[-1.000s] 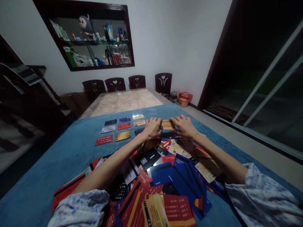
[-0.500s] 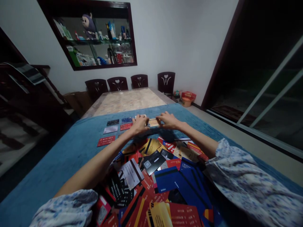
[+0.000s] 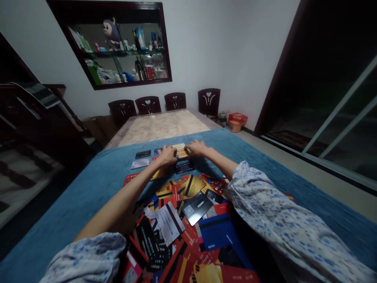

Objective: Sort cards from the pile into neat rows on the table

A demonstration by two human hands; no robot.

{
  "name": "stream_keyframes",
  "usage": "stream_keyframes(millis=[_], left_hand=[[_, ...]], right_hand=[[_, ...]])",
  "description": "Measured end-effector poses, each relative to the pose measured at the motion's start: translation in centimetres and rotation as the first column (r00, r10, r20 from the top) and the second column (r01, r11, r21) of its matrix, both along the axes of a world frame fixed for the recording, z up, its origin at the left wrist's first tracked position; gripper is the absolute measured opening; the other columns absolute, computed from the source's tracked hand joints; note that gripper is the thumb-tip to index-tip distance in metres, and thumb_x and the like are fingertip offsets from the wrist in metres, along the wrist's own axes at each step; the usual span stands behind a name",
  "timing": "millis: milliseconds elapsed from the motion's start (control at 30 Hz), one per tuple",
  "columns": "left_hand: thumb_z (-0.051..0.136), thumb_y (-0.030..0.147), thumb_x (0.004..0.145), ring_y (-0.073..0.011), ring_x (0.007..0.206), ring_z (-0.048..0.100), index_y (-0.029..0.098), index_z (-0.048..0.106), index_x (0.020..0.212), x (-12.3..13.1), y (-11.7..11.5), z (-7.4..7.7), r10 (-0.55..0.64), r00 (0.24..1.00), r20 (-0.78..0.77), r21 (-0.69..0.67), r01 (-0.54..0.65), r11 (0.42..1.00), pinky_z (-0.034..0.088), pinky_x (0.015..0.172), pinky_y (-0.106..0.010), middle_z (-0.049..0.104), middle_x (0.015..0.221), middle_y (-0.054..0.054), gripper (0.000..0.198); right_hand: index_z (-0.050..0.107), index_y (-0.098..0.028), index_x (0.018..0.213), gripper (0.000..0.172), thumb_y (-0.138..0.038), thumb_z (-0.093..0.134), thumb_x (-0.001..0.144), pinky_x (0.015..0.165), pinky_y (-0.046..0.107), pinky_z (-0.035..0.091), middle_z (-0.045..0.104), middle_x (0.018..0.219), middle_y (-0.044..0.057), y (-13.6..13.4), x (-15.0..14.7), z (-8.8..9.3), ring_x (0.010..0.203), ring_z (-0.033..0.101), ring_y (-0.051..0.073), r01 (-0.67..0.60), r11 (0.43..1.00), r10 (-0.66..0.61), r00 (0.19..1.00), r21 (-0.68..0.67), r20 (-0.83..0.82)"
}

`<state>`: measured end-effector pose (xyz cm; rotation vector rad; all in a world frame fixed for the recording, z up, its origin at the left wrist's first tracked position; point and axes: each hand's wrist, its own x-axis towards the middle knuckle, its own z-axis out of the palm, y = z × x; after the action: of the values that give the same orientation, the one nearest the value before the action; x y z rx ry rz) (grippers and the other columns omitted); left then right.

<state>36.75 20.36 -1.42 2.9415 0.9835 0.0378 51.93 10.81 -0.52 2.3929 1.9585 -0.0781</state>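
Near the far end of the blue cloth, a pale gold bank card (image 3: 182, 153) lies between my two hands. My left hand (image 3: 167, 155) is closed at its left end, with the fingertips bent down. At the right end my right hand (image 3: 196, 149) pinches the card's edge. Just beyond it shows a cream card (image 3: 178, 146), partly covered. A black card (image 3: 185, 168) lies on the nearer side. To the left are another black card (image 3: 143, 154), a silver card (image 3: 140, 163) and a blue card (image 3: 158, 151) half hidden by my left hand.
A heap of mixed cards (image 3: 188, 232) spreads over the near part of the blue towel-like cloth (image 3: 76, 188). Beyond it is the bare tabletop (image 3: 159, 125), with several dark chairs (image 3: 209, 101) at the far side. A red card (image 3: 129, 179) is partly behind my left forearm.
Both hands have moved left with the gold card, which now sits in line with the cream card. The black card on its nearer side has come into sight.
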Motion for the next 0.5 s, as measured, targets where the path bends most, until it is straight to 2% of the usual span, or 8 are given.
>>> stream_keyframes(millis=[300,500], left_hand=[[0.059,0.016,0.072,-0.0371,0.126,0.043,0.021,0.069,0.102,1.0,0.8,-0.7,0.039,0.995,-0.093,0.003,-0.039,0.999,0.040,0.097,-0.056,0.062,0.126,-0.012,0.032],[0.060,0.015,0.069,-0.0365,0.125,0.045,0.022,0.069,0.103,1.3,1.3,-1.1,0.043,0.991,-0.129,-0.006,-0.044,0.999,0.039,0.099,-0.057,0.064,0.125,-0.012,0.035]], right_hand=[[0.061,-0.031,0.131,0.051,-0.036,0.068,0.081,0.101,0.060,0.039,0.056,0.139,0.014,2.2,0.2,-0.7,0.132,0.043,0.038,0.023,0.998,-0.023,1.000,-0.061,-0.003],[0.066,-0.030,0.125,0.046,-0.035,0.068,0.079,0.096,0.050,0.047,0.060,0.136,0.012,2.3,0.5,-0.8,0.127,0.051,0.036,0.010,0.996,-0.012,1.000,-0.085,-0.023]])
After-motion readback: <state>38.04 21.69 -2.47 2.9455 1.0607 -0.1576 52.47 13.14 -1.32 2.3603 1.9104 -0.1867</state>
